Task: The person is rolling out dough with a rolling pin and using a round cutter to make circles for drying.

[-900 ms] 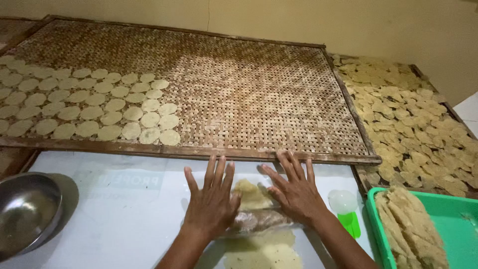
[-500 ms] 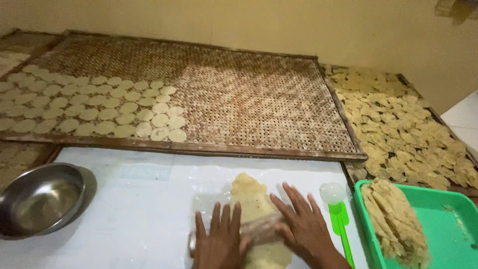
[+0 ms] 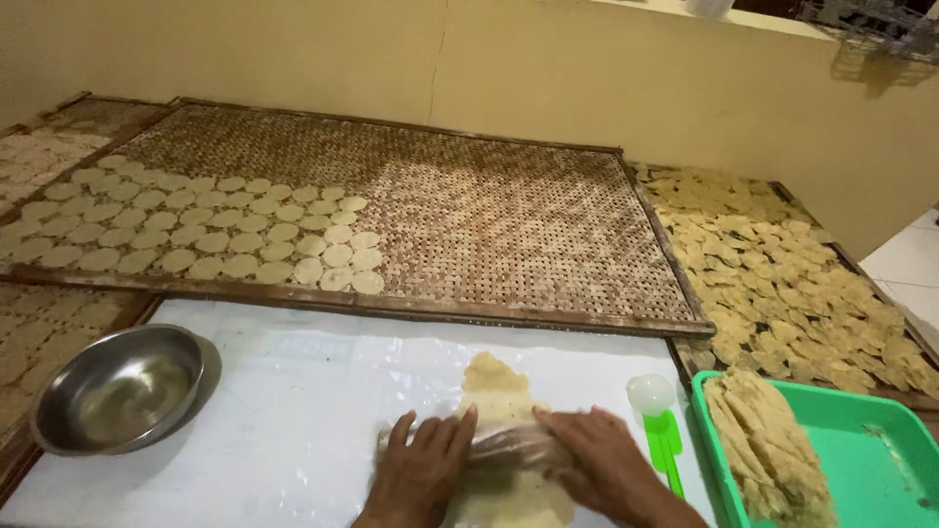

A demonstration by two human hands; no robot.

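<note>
While both hands, left hand (image 3: 423, 467) and right hand (image 3: 604, 465), press flat on the plastic-wrapped roller (image 3: 509, 445), dough strip (image 3: 497, 391) lies half-flattened; woven tray (image 3: 509, 225) about a third filled with discs (image 3: 210, 230).

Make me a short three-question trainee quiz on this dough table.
1. True or false: both hands press on a roller lying across the dough.
2. Which side of the woven tray holds the round discs: A left, B right, C middle?
3. Fill in: the green tub holds a stack of dough ____.

Key: 1 true: left hand and right hand both rest on it. 2 A. 3 strips.
</note>
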